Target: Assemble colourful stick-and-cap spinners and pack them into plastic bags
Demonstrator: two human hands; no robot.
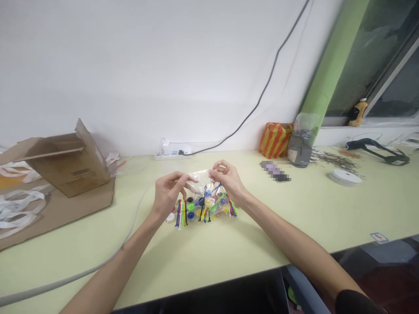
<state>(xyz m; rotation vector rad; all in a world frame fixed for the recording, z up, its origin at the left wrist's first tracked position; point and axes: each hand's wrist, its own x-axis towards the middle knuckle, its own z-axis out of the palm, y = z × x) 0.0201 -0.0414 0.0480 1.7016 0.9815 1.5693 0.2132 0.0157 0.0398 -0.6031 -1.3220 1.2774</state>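
A clear plastic bag hangs between my two hands, its top edge stretched between them. My left hand pinches the bag's left corner between thumb and fingers. At the right corner, my right hand pinches it the same way. Small blue, yellow and red plastic pieces show in or behind the clear film; I cannot tell which. Below lie several coloured plastic sticks and round discs such as a blue disc, some seemingly in clear wrapping. My fingers hide part of them.
A cardboard box with white straps beside it stands left. A grey cable crosses the table's left side. A power strip lies by the wall. Rightward are a striped bag, a dark container, a phone and a white reel.
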